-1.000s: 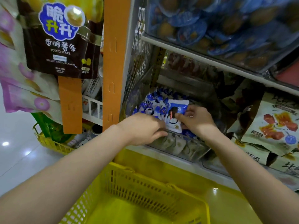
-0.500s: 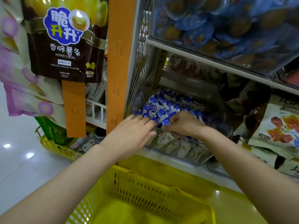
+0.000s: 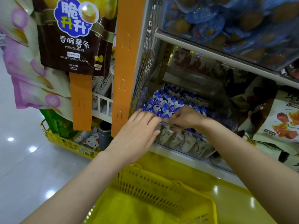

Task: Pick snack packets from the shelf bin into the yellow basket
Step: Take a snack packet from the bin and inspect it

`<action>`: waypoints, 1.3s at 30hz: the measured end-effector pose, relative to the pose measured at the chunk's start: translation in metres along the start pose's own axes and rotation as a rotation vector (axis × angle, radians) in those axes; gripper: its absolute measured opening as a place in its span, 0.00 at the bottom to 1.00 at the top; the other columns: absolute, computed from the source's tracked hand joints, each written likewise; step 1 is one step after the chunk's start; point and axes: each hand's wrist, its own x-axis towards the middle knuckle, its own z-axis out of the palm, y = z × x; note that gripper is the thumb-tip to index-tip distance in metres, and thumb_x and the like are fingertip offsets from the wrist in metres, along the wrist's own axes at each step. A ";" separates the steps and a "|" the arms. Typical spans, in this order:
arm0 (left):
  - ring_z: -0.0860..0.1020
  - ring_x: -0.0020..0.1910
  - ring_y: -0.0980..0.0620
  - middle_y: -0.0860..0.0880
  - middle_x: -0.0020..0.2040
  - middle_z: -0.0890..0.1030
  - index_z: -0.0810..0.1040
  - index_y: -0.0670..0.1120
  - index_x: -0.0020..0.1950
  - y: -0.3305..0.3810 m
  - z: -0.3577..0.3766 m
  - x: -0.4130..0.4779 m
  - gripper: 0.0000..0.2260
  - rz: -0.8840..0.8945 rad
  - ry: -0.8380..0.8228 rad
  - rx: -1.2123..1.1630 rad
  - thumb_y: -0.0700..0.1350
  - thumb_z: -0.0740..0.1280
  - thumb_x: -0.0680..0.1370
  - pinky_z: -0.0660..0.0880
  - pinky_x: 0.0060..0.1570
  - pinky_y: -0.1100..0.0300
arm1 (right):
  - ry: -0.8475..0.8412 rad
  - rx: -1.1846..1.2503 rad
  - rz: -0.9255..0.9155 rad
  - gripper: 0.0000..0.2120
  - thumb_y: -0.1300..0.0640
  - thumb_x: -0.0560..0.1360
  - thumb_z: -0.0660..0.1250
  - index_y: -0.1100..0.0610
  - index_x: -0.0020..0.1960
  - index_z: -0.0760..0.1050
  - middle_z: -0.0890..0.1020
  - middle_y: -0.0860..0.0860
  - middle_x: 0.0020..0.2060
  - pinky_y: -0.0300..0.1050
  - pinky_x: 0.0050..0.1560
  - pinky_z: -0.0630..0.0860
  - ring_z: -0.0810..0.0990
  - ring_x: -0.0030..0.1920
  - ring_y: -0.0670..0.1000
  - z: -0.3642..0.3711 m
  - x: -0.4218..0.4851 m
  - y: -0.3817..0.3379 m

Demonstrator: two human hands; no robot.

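Small blue-and-white snack packets (image 3: 165, 102) stand packed in rows in a clear shelf bin (image 3: 186, 143). My right hand (image 3: 184, 118) is inside the bin at its front row, fingers curled down and pinching the snack packets there. My left hand (image 3: 139, 131) lies with fairly straight fingers against the bin's front left corner, fingertips touching the packets next to my right hand. The yellow basket (image 3: 161, 189) sits below both forearms, in front of the shelf; what shows of its inside holds nothing.
A brown potato-sticks bag (image 3: 74, 36) hangs at the left beside orange hanging strips (image 3: 127, 62). Above is a shelf bin of blue-wrapped snacks (image 3: 226, 21). Larger bags (image 3: 283, 120) lie right of the bin. Another yellow basket (image 3: 68, 143) stands on the glossy floor.
One second ago my right hand held a packet lifted above the rows; now it is down among them at the front. My left hand's fingers have straightened and shifted toward the bin's front corner.
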 end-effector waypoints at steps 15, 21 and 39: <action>0.65 0.65 0.51 0.51 0.63 0.70 0.66 0.49 0.67 0.004 0.003 0.001 0.16 -0.022 0.046 -0.030 0.51 0.52 0.81 0.48 0.71 0.58 | 0.160 -0.150 -0.106 0.06 0.54 0.73 0.70 0.58 0.42 0.80 0.76 0.42 0.34 0.40 0.44 0.71 0.75 0.39 0.43 -0.008 0.006 0.033; 0.64 0.66 0.53 0.51 0.64 0.69 0.66 0.48 0.68 0.006 0.005 -0.004 0.16 -0.024 0.121 -0.131 0.49 0.54 0.81 0.48 0.69 0.63 | 0.323 -0.085 -0.069 0.07 0.52 0.73 0.69 0.49 0.36 0.76 0.77 0.42 0.35 0.42 0.44 0.73 0.76 0.38 0.42 -0.017 -0.010 0.025; 0.82 0.43 0.54 0.48 0.46 0.85 0.80 0.48 0.50 0.033 0.016 -0.057 0.09 -0.681 -0.044 -1.485 0.48 0.64 0.76 0.78 0.38 0.64 | 0.213 0.978 -0.252 0.08 0.61 0.79 0.59 0.59 0.50 0.76 0.81 0.54 0.44 0.36 0.40 0.79 0.80 0.41 0.44 0.086 -0.115 0.004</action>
